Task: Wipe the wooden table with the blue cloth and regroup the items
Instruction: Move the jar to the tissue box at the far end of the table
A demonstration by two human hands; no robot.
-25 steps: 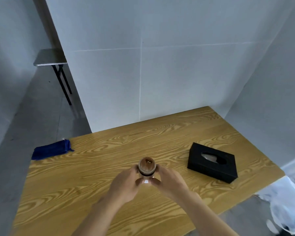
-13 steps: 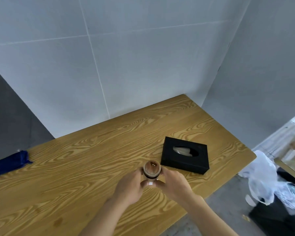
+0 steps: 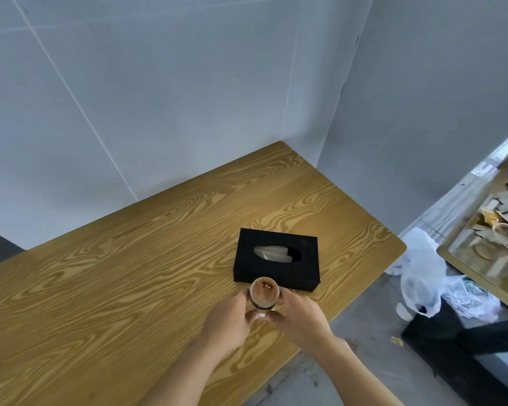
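Jar now beside tissue box, both hands cupping it.

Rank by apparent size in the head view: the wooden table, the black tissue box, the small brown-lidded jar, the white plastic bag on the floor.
1. Wooden table.
2. Black tissue box and white plastic bag: similar in apparent size, and the bag lies lower, so unranked.
3. Small brown-lidded jar, held by both hands, clearly smallest.

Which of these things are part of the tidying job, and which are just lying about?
Part of the job:
table
jar, held in both hands, left and right
tissue box

Lying about:
white plastic bag on the floor
cluttered tray at right
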